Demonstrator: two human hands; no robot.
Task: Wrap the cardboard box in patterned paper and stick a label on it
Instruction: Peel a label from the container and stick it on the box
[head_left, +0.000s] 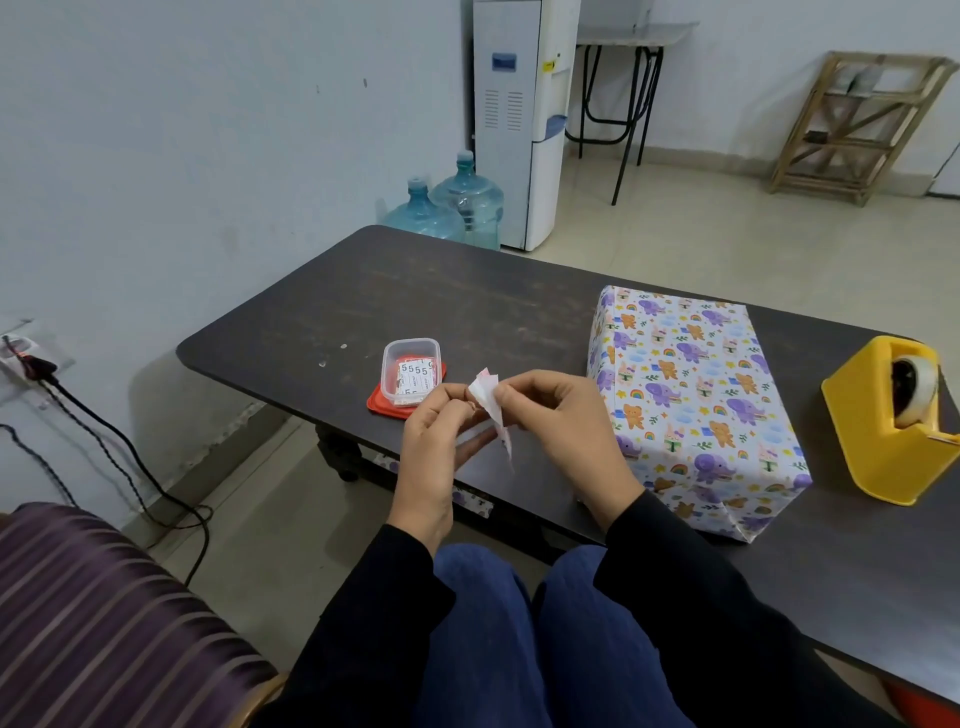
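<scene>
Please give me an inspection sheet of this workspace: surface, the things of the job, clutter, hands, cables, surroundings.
Surface: dark table, scuffed top.
Job's things: wrapped box on the table, patterned paper on every face seen; label held in the air; clear container of labels standing on a red lid; yellow tape dispenser right of the box.
Clutter: two small pale scraps left of the container.
Hands: left hand and right hand both pinch the label.
Cables: black cables from a wall socket across the floor.
Surroundings: water dispenser, two water bottles, wooden rack, striped chair.
</scene>
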